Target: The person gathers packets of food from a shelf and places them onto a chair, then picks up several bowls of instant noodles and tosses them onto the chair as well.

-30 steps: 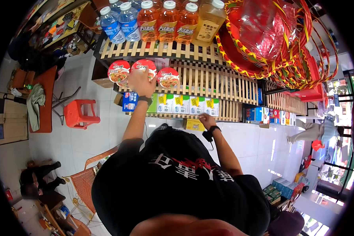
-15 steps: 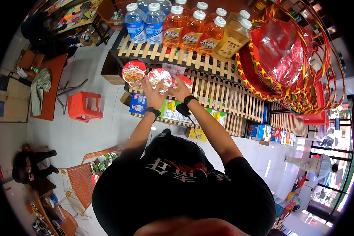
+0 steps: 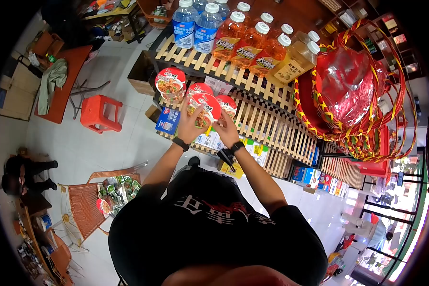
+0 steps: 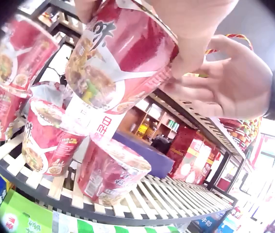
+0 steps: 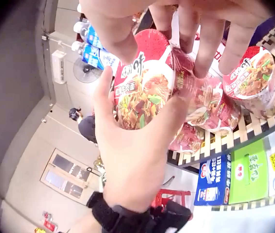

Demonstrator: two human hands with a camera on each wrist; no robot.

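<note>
Both hands hold a red instant noodle cup (image 3: 206, 105) raised above the slatted shelf, its lid tilted toward me. My left hand (image 3: 189, 127) grips its left side, thumb and fingers spread around it in the right wrist view. My right hand (image 3: 228, 132) has its fingers on the opposite side, and they reach over the cup's edge in the right wrist view. Behind the held one, another noodle cup (image 3: 199, 88) stands on the shelf, with a noodle cup (image 3: 228, 104) to its right. Stacked noodle cups (image 4: 17, 58) stand at the shelf's left end.
Drink bottles (image 3: 233, 35) line the upper shelf, beside red woven baskets (image 3: 319, 125) at right. Below the cups, the lower shelf carries a blue box (image 3: 168, 120) and green-white cartons (image 4: 31, 213). A red stool (image 3: 100, 113) stands on the floor at left.
The right hand has come up from the lower shelf to the noodle cups. Both hands now hold one cup, lifted off the shelf. The head view has shifted, moving the shelf rightward.
</note>
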